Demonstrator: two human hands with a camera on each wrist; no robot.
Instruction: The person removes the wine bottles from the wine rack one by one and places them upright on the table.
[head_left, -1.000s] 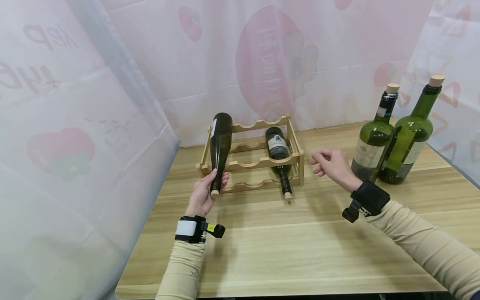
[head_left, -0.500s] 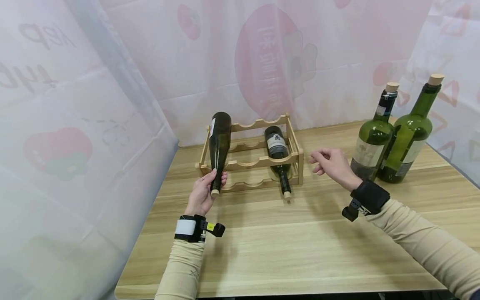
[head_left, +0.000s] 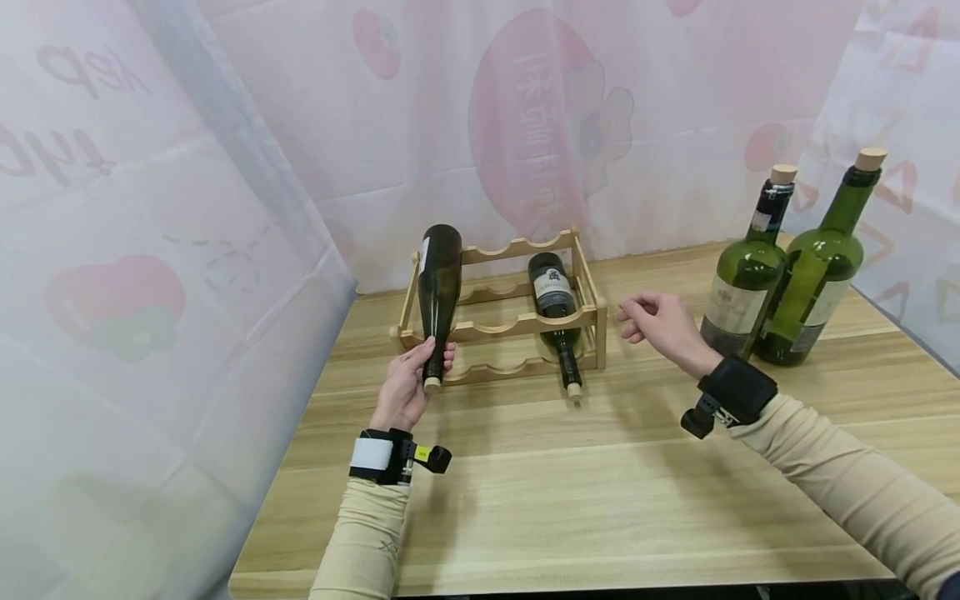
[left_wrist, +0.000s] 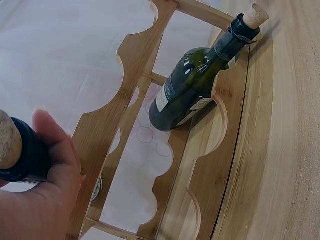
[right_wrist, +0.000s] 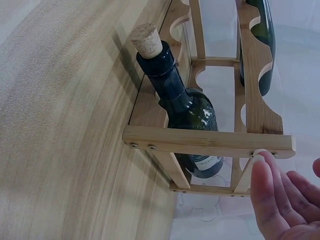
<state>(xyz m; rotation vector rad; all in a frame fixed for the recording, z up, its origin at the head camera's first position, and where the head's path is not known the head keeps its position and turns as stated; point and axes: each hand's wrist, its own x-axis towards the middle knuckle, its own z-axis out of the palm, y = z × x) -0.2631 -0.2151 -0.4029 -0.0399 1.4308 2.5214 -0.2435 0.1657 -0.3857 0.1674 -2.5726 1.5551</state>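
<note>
Reaching forward with the left hand (head_left: pixel 405 387), clasped round the neck of a dark bottle (head_left: pixel 440 283), with thumb on one side and fingertips showing on the other, and holding it cork (head_left: pixel 432 384) nearest over the left end of a wooden rack (head_left: pixel 495 331), unclear whether resting there. Reaching in with the right hand (head_left: pixel 666 327) to just beside the rack's right end, with fingers loosely bent and free of any object, between a second bottle (head_left: pixel 555 292) lying in the lower tier and two upright green bottles (head_left: pixel 738 304).
</note>
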